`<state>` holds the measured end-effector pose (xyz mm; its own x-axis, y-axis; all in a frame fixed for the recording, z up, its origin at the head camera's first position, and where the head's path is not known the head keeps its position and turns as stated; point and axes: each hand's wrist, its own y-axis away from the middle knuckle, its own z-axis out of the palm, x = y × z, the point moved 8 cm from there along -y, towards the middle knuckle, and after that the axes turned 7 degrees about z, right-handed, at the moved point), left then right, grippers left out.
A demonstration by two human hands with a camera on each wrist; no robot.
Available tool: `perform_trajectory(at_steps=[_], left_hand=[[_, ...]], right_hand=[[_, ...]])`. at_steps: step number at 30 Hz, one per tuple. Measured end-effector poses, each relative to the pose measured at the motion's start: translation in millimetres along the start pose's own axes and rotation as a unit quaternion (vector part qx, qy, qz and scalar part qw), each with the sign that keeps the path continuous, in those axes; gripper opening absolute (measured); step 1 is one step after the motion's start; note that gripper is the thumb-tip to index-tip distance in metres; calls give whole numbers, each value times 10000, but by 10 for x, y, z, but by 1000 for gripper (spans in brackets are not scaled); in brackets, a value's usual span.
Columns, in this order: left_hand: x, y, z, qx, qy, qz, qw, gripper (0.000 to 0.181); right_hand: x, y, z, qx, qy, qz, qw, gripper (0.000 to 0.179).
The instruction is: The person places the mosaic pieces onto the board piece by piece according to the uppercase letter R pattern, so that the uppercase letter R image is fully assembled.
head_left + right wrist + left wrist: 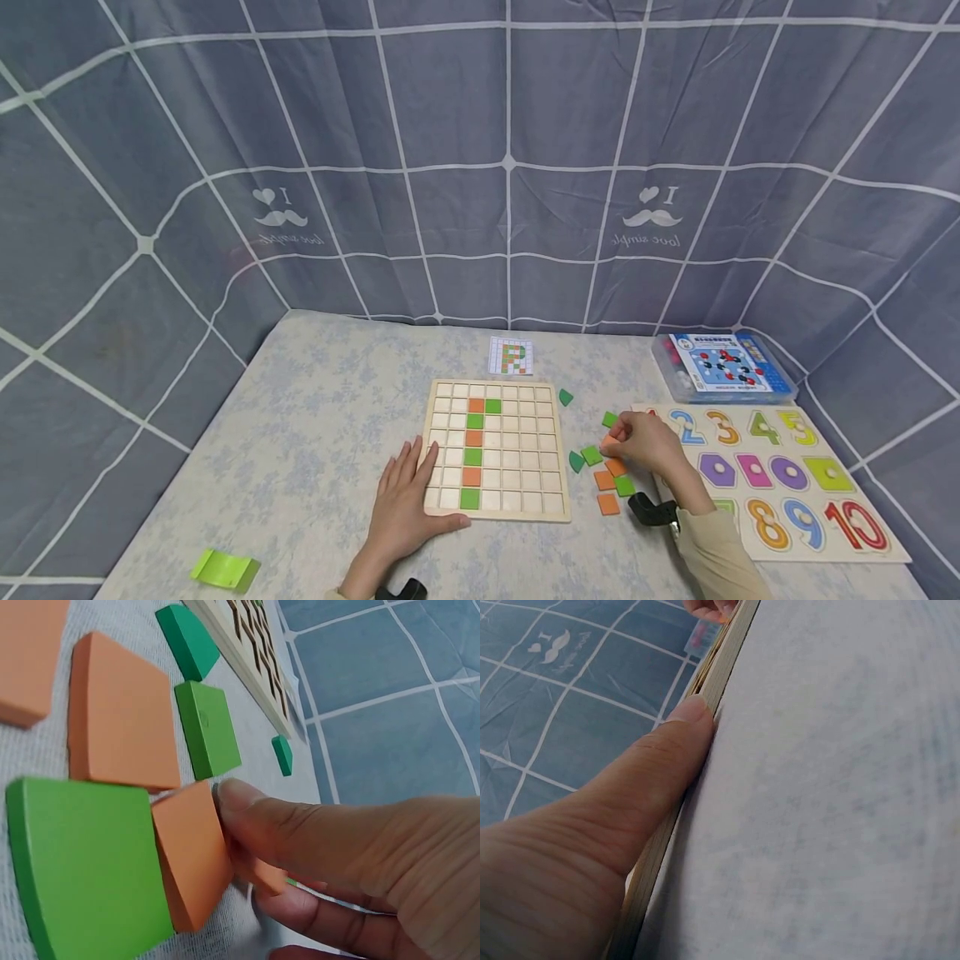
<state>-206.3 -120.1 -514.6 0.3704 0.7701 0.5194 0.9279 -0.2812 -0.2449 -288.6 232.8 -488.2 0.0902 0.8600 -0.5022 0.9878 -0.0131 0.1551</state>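
Observation:
My left hand (402, 510) rests at the near left corner of a wooden grid board (527, 457), its fingers extended along the left side. In the left wrist view the thumb (656, 769) lies against the board's edge. A column of alternating orange and green square tiles stands in the grid, with one green tile (492, 406) beside its top. To the right of the board, my right hand (651, 443) pinches an orange tile (259, 874) between thumb and fingers. Just beside it, another orange tile (196, 851) lies tilted, next to a green tile (86, 862).
Several loose tiles and two dark green curved pieces (576, 462) lie between the board and a number puzzle (806, 546). A pattern card (512, 356) lies behind the board. A plastic case (723, 367) sits at back right, a lime-green piece (225, 570) at front left.

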Motion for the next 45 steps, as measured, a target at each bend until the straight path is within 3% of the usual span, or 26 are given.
perform_trajectory(at_steps=[11,20,27,34,45], left_hand=[[1,10,-19,-42,20,-68,10000,114],[-6,19,-57,-21,-24,-74,10000,114],[15,-3,-31,-56,-45,59,10000,113],[7,-9,-11,-36,-50,33,10000,113],[3,5,-6,23,-76,20,10000,114]], right_hand=[[-52,-10,24,43,-173,-171,9997,20],[-123,-83,47,-74,-1055,-283,9940,18],[-378,-241,140,-106,-1837,-370,9822,19],[-749,-364,272,-113,-1972,-608,9784,17],[-1094,-463,454,162,-1532,-985,9831,6]])
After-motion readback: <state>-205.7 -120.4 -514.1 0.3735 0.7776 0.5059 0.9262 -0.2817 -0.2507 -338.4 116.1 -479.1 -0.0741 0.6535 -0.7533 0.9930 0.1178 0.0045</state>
